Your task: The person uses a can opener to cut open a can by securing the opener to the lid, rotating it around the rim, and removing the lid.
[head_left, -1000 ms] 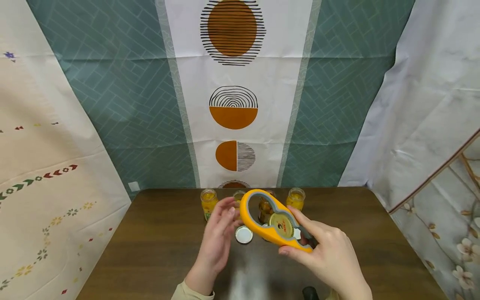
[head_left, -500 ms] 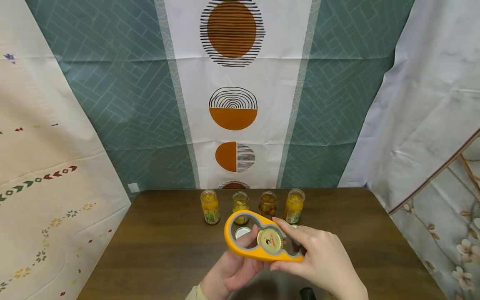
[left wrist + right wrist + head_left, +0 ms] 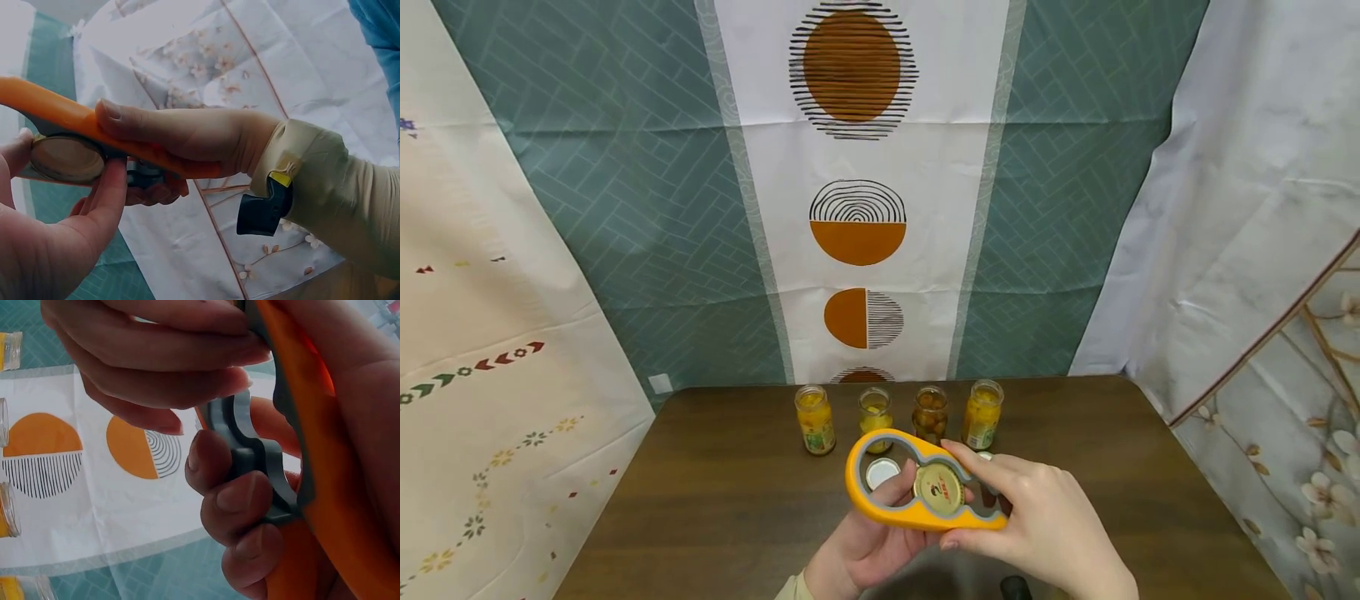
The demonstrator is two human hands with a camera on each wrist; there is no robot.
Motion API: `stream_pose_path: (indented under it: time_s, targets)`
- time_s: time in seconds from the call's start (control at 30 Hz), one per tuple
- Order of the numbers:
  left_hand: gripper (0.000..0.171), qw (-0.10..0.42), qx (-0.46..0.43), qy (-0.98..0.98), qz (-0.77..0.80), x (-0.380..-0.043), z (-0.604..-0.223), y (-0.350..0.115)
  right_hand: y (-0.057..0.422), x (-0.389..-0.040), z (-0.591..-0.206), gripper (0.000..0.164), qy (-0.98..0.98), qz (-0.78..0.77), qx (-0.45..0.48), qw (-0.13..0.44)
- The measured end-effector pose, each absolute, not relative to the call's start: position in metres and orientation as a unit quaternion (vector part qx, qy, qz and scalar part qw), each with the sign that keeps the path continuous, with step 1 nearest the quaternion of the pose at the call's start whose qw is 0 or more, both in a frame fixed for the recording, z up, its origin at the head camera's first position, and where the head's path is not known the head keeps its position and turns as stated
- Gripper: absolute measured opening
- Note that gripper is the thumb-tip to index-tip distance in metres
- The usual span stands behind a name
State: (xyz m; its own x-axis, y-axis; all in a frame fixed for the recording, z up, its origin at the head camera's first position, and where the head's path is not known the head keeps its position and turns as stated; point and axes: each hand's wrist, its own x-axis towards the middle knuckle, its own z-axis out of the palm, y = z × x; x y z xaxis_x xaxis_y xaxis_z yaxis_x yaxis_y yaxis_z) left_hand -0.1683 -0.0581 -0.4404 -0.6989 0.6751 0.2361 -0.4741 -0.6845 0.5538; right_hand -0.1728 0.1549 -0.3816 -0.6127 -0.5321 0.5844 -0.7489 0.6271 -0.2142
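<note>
My right hand (image 3: 1037, 508) grips the handle end of a yellow-orange jar opener (image 3: 917, 518) with a grey ridged lining. A gold jar lid (image 3: 939, 488) with a red and black print sits in the opener's middle gap. My left hand (image 3: 876, 546) reaches from below, its thumb up through the large loop, and pinches the lid's edge. In the left wrist view, the lid's underside (image 3: 67, 159) shows between thumb and fingers. The right wrist view shows the right fingertips (image 3: 237, 497) curled around the opener's grey lining.
Behind the hands stand uncovered jars: a yellow jar (image 3: 816, 421), a second yellow one (image 3: 876, 408), a brown-filled jar (image 3: 930, 408) and another yellow jar (image 3: 983, 412). A white-faced lid (image 3: 882, 472) lies on the brown table (image 3: 700, 500), seen through the opener's loop.
My left hand has moved from beside the opener to beneath it and taken hold of the lid. The opener has come lower and left with my right hand. The view has shifted slightly.
</note>
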Motion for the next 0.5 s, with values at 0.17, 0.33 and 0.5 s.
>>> stream_pose_path:
  time_s: [0.17, 0.33, 0.5]
  targets:
    - [0.056, 0.325, 0.194, 0.224, 0.898, -0.1692, -0.4413, -0.0560, 0.1556, -0.1750, -0.3821, 0.086, -0.873, 0.223, 0.360, 0.242]
    - [0.056, 0.323, 0.188, 0.221, 0.901, -0.1724, -0.4420, -0.0552, 0.1548, -0.1776, -0.3833, 0.087, -0.870, 0.230, 0.359, 0.248]
    - [0.053, 0.315, 0.190, 0.223, 0.903, -0.1731, -0.4440, -0.0566, 0.1532, -0.1777, -0.3834, 0.087, -0.866, 0.235, 0.357, 0.258]
